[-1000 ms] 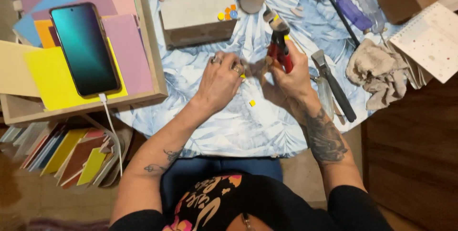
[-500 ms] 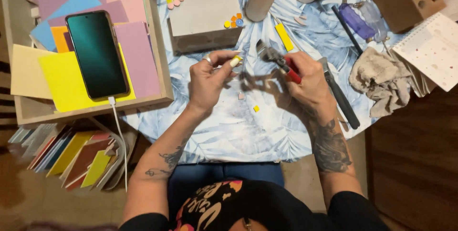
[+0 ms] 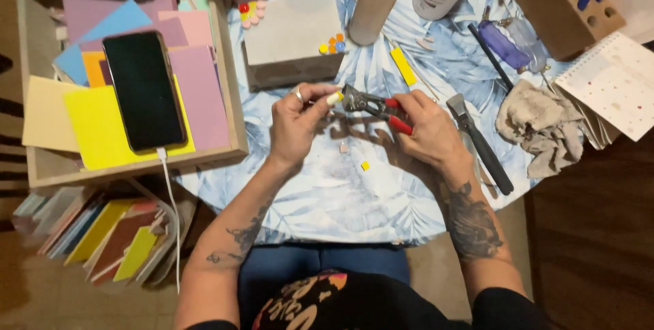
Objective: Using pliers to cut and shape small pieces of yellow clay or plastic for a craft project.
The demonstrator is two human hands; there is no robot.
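Yellow tile piece (image 3: 334,98) at frame centre, pinched in left hand (image 3: 298,122) fingertips | red-handled nippers (image 3: 377,106) gripped by right hand (image 3: 428,129), jaws now brought up to the piece, a second ago apart | small chips (image 3: 365,165) on leaf-print cloth (image 3: 327,200) below.

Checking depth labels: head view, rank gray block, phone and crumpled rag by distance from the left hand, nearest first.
1. Gray block: just above the left hand, at the back of the table.
2. Phone: off to the hand's left, lying on the coloured sheets in the wooden tray.
3. Crumpled rag: far right, beyond the right hand and its red-handled nippers.
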